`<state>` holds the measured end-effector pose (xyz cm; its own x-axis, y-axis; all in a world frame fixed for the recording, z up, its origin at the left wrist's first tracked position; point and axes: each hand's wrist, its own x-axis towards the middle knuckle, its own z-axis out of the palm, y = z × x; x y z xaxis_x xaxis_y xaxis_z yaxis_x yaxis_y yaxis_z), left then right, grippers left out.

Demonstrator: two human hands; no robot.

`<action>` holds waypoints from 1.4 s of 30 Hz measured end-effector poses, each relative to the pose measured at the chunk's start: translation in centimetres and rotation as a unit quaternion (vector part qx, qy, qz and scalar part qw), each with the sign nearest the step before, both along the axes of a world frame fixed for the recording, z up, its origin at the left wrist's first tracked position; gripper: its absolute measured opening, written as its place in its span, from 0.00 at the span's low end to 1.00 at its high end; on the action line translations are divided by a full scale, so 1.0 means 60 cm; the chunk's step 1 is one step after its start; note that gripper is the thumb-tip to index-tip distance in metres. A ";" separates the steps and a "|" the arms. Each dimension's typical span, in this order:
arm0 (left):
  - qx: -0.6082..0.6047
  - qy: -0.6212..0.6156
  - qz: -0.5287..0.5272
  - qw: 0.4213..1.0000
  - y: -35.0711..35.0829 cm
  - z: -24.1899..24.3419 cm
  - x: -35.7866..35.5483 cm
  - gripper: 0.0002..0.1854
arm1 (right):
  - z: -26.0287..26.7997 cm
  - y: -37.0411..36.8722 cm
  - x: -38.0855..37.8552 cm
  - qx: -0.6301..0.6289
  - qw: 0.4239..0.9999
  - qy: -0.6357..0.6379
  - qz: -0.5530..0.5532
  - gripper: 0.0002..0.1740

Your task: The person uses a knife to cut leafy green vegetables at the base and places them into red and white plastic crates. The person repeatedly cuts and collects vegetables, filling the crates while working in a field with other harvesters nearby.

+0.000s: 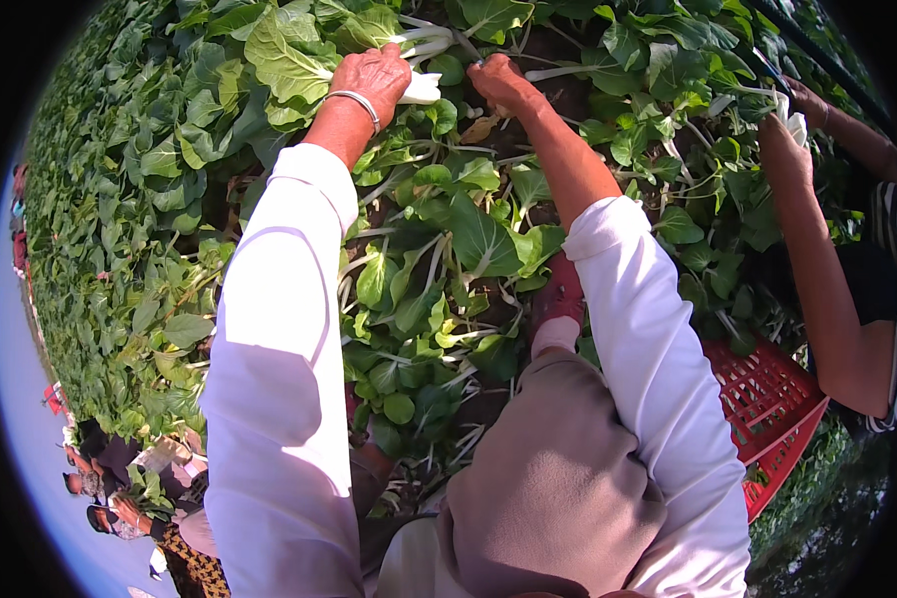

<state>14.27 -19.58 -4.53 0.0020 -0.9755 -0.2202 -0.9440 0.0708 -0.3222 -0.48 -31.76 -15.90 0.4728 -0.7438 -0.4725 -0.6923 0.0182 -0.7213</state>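
Note:
My left hand (374, 81), with a metal bangle at its wrist, is closed around a white-stemmed leafy green (288, 60); the pale stalk base sticks out to the right of the fist. My right hand (498, 84) is just to the right, closed on the handle of a knife (467, 46). The metal blade points up and left, by white stalks above my left hand; whether it touches them I cannot tell. Cut leaves and pale stalks (433, 261) lie on the soil below both hands.
Dense leafy plants (119, 224) fill the left side. At the right, a co-worker's hands (788, 149) hold a white stalk and a blade, above a red plastic crate (777, 404). My shoe (559, 299) stands among the leaves. Several people (112, 486) are at the lower left.

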 end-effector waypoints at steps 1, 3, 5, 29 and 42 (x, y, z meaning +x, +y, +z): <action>0.005 0.001 -0.004 1.000 0.004 0.003 -0.004 0.10 | 0.008 0.001 -0.010 0.062 0.998 -0.007 0.012 0.19; 0.016 -0.004 -0.004 1.000 0.018 0.012 -0.009 0.10 | 0.022 0.006 -0.037 0.013 0.992 0.032 0.121 0.21; 0.020 -0.005 0.008 1.000 0.049 0.034 0.001 0.10 | 0.025 0.037 -0.055 -0.068 0.990 0.045 0.119 0.21; -0.168 0.684 0.420 0.572 0.607 0.226 -0.053 0.28 | 0.348 0.368 -0.008 0.208 0.916 -0.339 0.056 0.19; 0.004 0.856 0.387 0.342 0.450 0.173 0.005 0.43 | 0.323 0.337 -0.018 0.260 0.843 -0.470 0.012 0.14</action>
<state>14.56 7.44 5.83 0.1197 -0.8285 -0.5470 0.5150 -0.4193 0.7477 -1.53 -11.53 3.47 0.8318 -0.5372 -0.1398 0.1770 0.4954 -0.8505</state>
